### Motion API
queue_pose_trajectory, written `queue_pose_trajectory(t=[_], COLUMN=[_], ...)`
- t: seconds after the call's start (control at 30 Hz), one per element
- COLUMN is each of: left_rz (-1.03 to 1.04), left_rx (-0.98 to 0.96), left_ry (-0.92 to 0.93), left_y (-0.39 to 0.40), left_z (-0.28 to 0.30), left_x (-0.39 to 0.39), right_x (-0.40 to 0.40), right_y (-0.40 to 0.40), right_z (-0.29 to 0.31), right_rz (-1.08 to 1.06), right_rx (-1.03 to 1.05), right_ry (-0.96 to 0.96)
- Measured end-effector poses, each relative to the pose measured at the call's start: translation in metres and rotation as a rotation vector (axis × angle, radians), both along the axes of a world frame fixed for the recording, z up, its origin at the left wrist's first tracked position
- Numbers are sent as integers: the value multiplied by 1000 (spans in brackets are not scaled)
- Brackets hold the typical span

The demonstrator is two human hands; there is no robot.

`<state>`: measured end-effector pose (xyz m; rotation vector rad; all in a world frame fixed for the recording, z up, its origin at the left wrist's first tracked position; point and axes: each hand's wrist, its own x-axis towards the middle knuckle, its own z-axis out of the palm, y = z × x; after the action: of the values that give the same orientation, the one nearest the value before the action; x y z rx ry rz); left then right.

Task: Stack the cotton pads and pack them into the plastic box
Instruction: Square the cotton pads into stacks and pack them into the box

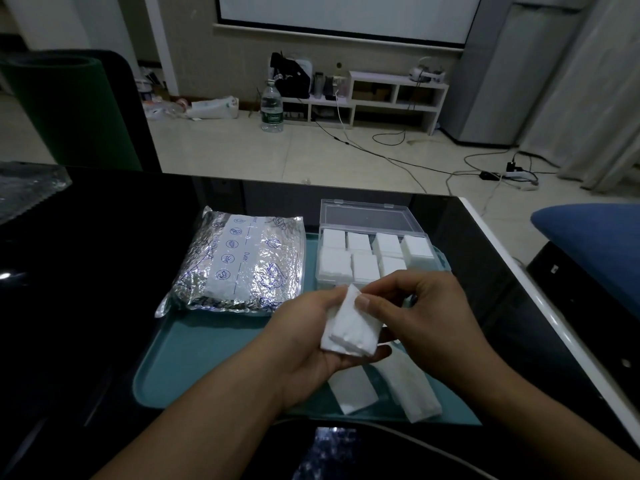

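At frame centre, the left hand (308,341) is cupping a cotton pad stack (349,327) — the right hand (426,313) is pinching its upper edge, thumb curled over.

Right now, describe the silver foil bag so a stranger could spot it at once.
Find the teal tray on the black table. The foil bag lies on its far left part, beside the clear plastic box. It alone is crinkled, shiny silver, with a white printed strip.

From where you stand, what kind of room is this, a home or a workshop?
Most likely a home living room. A projector screen hangs on the far wall above a low white shelf unit, a large water bottle stands on the tiled floor, and the work happens on a glossy black table.
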<state>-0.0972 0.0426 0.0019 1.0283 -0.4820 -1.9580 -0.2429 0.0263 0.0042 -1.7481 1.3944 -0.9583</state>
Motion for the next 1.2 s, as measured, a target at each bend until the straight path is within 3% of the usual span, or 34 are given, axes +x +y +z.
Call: queue_pose_trajectory(t=[0.2, 0.33, 0.5, 0.77, 0.93, 1.2], left_rz=[7, 17, 24, -12, 2, -94], left_rx=[4, 1, 0, -27, -13, 27], left_ry=[2, 0, -2, -22, -73, -26], left_y=[-1, -2, -4, -3, -5, -1], left_z=[-2, -3, -4, -4, -10, -5], left_x=[1, 2, 3, 5, 5, -2], right_x=[0, -1, -1, -6, -13, 3], right_y=[1, -1, -1, -3, -1, 3], right_z=[-4, -6, -9, 7, 22, 19], right_rz=[-24, -41, -27, -30, 121, 118], right_rx=[-67, -128, -92, 24, 170, 226], right_ry=[36, 203, 222, -25, -208, -144])
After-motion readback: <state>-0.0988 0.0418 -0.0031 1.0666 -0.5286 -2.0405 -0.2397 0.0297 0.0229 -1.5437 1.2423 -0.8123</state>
